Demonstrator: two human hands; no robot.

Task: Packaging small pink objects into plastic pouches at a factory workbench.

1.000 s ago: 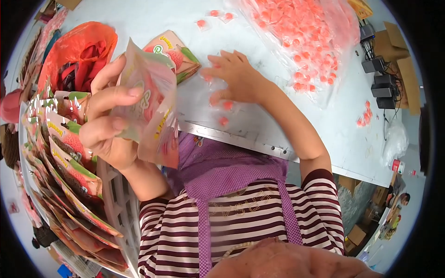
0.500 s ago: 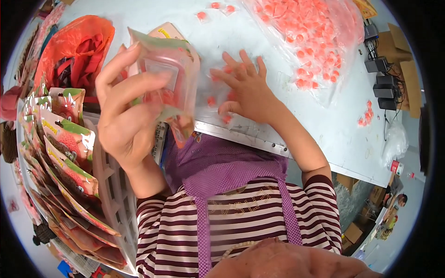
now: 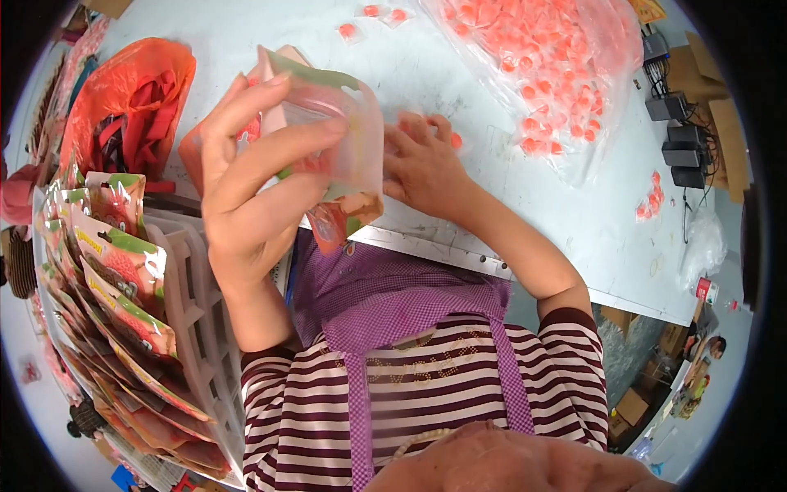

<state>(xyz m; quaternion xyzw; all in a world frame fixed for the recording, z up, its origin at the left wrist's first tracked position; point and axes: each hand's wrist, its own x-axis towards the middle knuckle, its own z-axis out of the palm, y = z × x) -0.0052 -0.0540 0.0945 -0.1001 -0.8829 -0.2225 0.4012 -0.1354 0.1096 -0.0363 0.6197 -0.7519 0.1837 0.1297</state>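
Note:
My left hand (image 3: 254, 176) is closed round a stand-up pouch (image 3: 361, 135) with a green top edge and a clear, frosted face. The pouch is held tilted above the table, with red packaging showing inside its lower part. Just right of it, my right hand (image 3: 426, 168) rests low at the table's near edge. Its fingers are curled in over small red wrapped candies, which it mostly hides. One wrapped candy (image 3: 456, 140) shows beside the fingertips. The pouch covers part of this hand.
A large clear bag of wrapped candies (image 3: 533, 74) lies at the far right. Loose candies (image 3: 348, 33) are at the back. Filled pouches (image 3: 123, 271) stand in a white plastic crate (image 3: 193, 303) at left, below a red plastic bag (image 3: 131, 98). Black adapters (image 3: 684, 153) line the right edge.
My left hand has moved the pouch to the right. My right hand's fingers, spread over the candies before, have curled in and drawn back toward me.

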